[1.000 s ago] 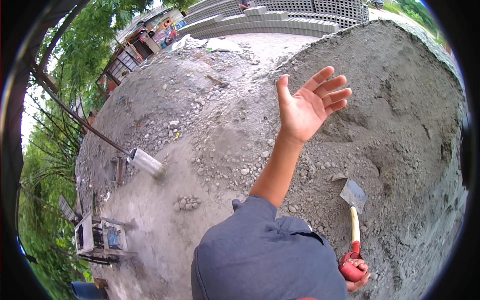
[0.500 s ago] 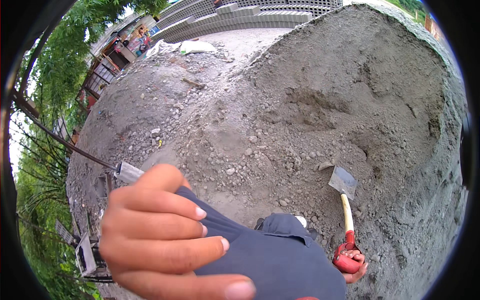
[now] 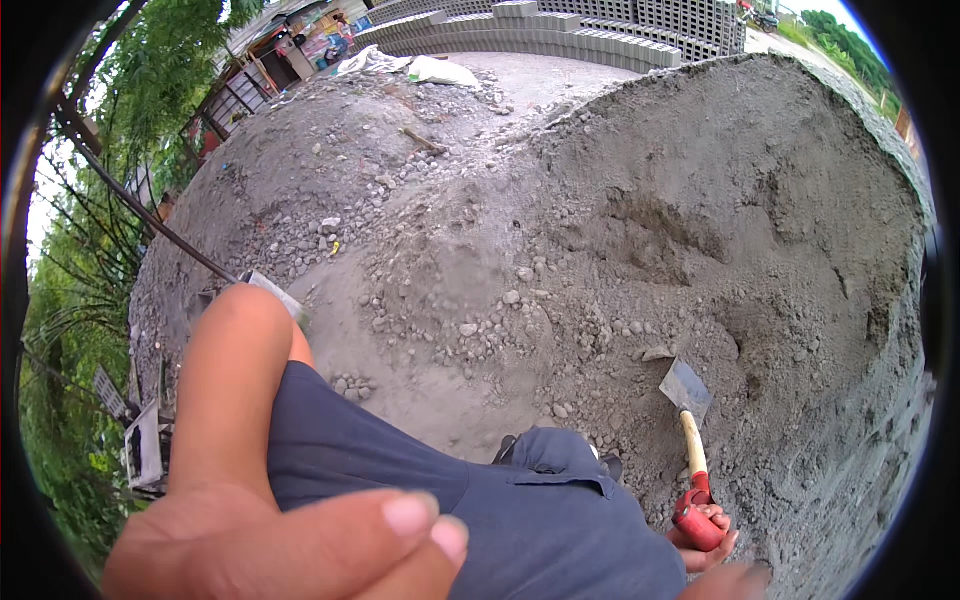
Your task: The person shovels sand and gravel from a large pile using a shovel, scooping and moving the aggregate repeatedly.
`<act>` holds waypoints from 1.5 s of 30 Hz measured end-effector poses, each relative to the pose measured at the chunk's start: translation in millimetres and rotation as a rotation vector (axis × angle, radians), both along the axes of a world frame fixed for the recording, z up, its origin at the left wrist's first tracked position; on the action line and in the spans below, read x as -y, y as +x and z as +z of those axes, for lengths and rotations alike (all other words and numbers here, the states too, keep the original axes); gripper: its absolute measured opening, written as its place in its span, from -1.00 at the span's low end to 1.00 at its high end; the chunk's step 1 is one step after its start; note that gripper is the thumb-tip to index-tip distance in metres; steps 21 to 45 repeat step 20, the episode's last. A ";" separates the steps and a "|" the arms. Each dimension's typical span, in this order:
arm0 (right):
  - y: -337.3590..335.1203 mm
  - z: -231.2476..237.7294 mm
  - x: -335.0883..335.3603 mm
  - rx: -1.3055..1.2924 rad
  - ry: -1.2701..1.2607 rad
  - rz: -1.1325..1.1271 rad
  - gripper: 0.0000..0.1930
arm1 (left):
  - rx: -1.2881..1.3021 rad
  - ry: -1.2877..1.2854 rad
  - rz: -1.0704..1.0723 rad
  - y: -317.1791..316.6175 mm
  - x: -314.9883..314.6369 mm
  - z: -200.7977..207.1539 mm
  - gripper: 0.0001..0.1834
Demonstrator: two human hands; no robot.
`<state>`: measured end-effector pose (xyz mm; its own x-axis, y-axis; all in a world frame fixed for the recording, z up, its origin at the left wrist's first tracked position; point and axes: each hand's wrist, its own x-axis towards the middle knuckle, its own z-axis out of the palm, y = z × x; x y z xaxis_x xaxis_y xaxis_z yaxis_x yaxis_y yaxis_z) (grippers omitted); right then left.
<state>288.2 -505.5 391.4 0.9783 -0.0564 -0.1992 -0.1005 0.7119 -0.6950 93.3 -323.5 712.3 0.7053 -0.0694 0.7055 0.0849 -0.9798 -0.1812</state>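
My left hand [image 3: 290, 550], large and somewhat blurred, is raised close in at the lower left. Its arm is bent, the elbow [image 3: 240, 320] poking out past a dark blue sleeve. The thumb and one fingertip lie loosely side by side, with nothing seen between them; the other fingers are mostly hidden. At the lower right my right hand [image 3: 715, 520] is closed round the red grip of a shovel [image 3: 692, 440] with a pale handle. The shovel's flat metal blade points away, against the gravelly sand. A blurred skin-coloured shape [image 3: 730, 582] crosses the bottom edge; whose it is stays unclear.
A big heap of grey sand [image 3: 780, 200] rises on the right, a lower gravel mound [image 3: 290, 180] on the left. White sacks [image 3: 440, 72] and stacked concrete blocks [image 3: 520, 35] are behind. A dark rod [image 3: 170, 225] slants in from the left near trees [image 3: 60, 400].
My left hand has dropped lower and drawn its fingers in, baring the bent elbow. The view has shifted slightly. My right hand keeps its grip on the shovel.
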 end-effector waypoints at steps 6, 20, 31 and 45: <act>10.3 11.9 -11.8 -0.013 -0.033 -0.046 -0.64 | 0.394 -0.195 0.131 -10.0 20.0 -18.5 -0.84; 15.1 -2.8 -2.8 0.061 -0.022 0.047 -0.58 | 0.005 0.073 0.394 -16.5 15.8 -9.6 -0.75; 15.1 -2.8 -2.8 0.061 -0.022 0.047 -0.58 | 0.005 0.073 0.394 -16.5 15.8 -9.6 -0.75; 15.1 -2.8 -2.8 0.061 -0.022 0.047 -0.58 | 0.005 0.073 0.394 -16.5 15.8 -9.6 -0.75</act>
